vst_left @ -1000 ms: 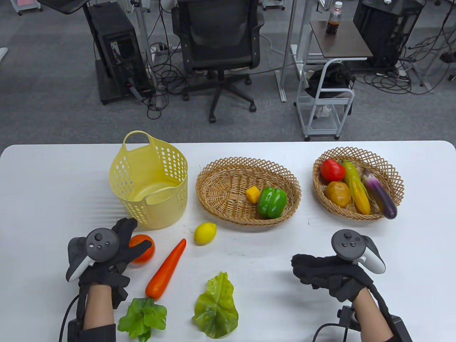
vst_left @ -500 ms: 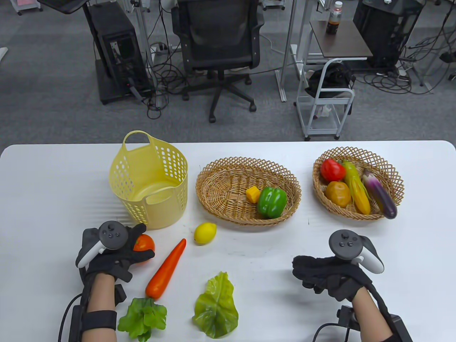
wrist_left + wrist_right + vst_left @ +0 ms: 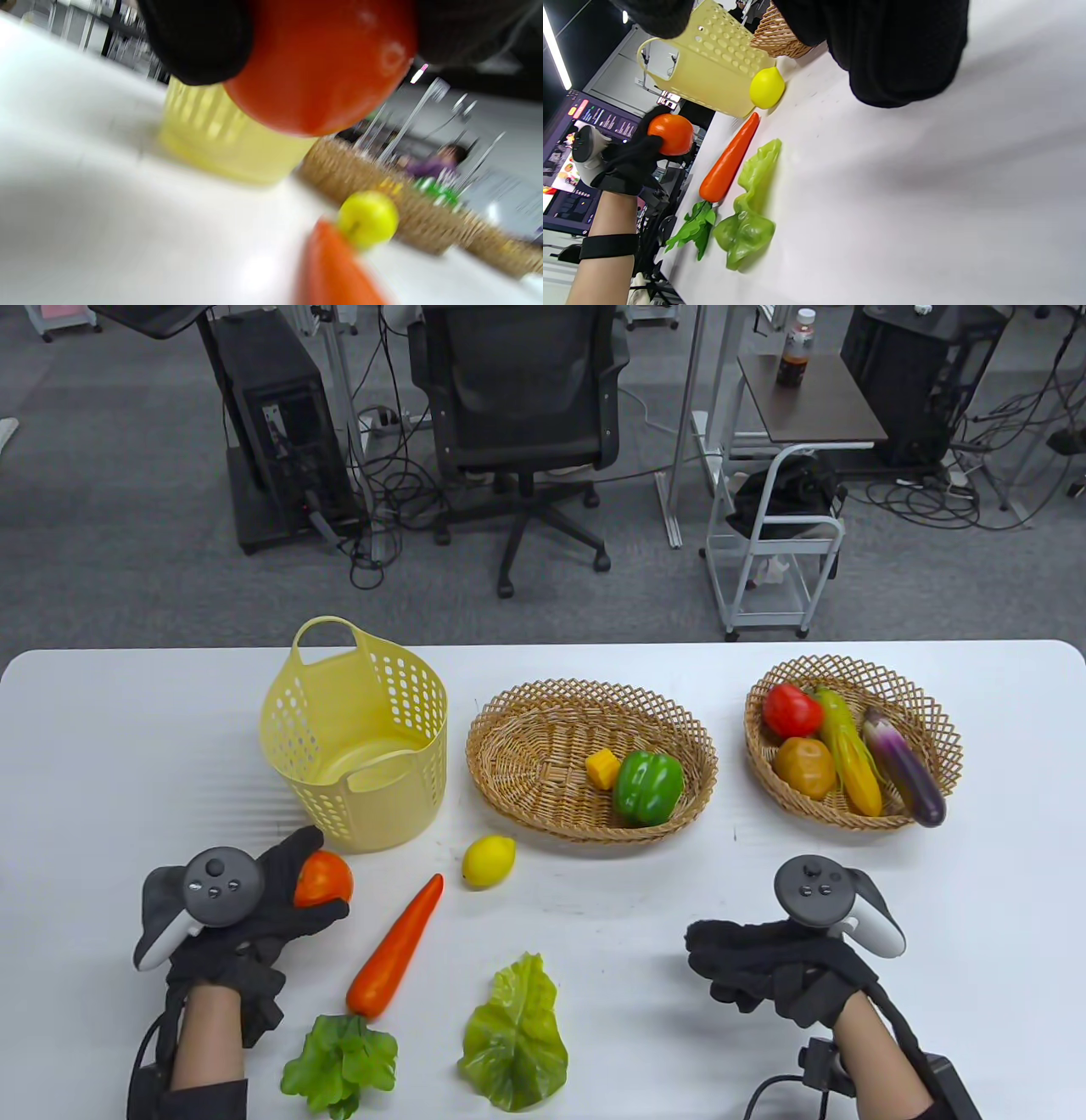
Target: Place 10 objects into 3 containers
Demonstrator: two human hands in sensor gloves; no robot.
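The left hand [image 3: 254,912] grips the orange tomato [image 3: 323,879] just near of the yellow basket [image 3: 356,738], lifted off the tabletop [image 3: 611,899], probably bound there. The right hand [image 3: 776,971] rests curled and empty, near right.

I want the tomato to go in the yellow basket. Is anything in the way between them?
Nothing visible is. The left hand grips the orange-red tomato just in front of the yellow basket, with only bare table between. The lemon and carrot lie off to the right.
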